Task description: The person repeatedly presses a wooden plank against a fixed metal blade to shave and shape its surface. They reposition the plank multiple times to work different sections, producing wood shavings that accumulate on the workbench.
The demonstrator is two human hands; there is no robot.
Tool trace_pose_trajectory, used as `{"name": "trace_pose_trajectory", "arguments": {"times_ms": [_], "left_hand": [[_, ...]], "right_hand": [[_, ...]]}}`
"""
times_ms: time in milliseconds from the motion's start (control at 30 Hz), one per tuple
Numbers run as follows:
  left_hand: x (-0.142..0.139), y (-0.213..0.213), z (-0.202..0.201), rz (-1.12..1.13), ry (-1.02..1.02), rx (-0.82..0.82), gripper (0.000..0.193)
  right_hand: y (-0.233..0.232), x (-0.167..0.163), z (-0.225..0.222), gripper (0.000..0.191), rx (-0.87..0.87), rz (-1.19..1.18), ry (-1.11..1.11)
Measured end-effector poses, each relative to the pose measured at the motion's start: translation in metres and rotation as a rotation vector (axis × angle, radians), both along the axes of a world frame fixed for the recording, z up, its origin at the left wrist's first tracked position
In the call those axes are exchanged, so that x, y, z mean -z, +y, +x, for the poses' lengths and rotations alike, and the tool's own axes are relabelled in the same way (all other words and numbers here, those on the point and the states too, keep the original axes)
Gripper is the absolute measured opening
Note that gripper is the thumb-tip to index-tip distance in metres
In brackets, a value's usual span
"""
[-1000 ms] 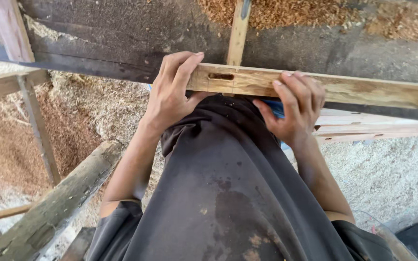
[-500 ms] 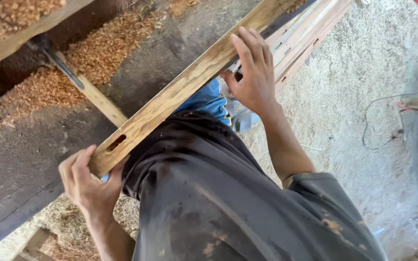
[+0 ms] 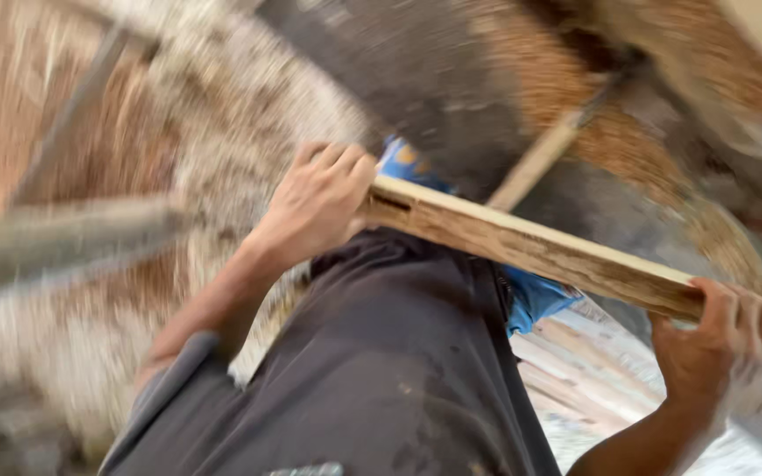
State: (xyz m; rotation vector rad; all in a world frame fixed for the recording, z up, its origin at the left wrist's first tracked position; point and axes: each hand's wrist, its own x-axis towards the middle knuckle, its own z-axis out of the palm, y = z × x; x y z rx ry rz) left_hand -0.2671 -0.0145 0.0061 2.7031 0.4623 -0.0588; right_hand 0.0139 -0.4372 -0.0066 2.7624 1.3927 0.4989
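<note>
A long pale wooden plank [image 3: 531, 249] with a small slot near its left end runs across my lap from centre left down to the right edge. My left hand [image 3: 319, 204] is wrapped over the plank's left end. Farther along the same plank, at the lower right, my right hand [image 3: 720, 339] grips it from below. The plank lies over my dark trousers [image 3: 381, 370], and a bit of blue cloth [image 3: 535, 295] shows beneath it. The view is blurred by motion.
Sawdust [image 3: 222, 106] covers the ground at the left and upper right. A grey timber beam [image 3: 63, 238] crosses the left side. A thin wooden stick [image 3: 535, 159] lies beyond the plank. Stacked pale boards [image 3: 593, 361] sit at the lower right.
The view has swung round, so the plank now slopes down to the right instead of rising. Both hands have stayed on the plank, the right one sliding farther out along it.
</note>
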Motion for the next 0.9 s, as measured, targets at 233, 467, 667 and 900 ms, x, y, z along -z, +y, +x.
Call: {"name": "trace_pose_trajectory", "arguments": {"times_ms": [233,467,667,900], "left_hand": [[0.026,-0.011,-0.046,0.14,-0.374,-0.154,0.111],[0.101,0.041,-0.123,-0.135,-0.604,-0.706,0.072],[0.157,0.078,-0.208,-0.239,-0.357,-1.257,0.068],[0.178,0.121,-0.219,-0.222,-0.216,-1.483,0.074]], "right_hand": [[0.218,-0.046,-0.038,0.024,-0.553,-0.094,-0.236],[0.406,-0.042,-0.182,0.024,-1.209,0.093,0.044],[0.41,-0.04,-0.214,0.039,-1.214,-0.129,0.418],[0.395,0.017,-0.191,0.045,-0.915,-0.587,0.503]]}}
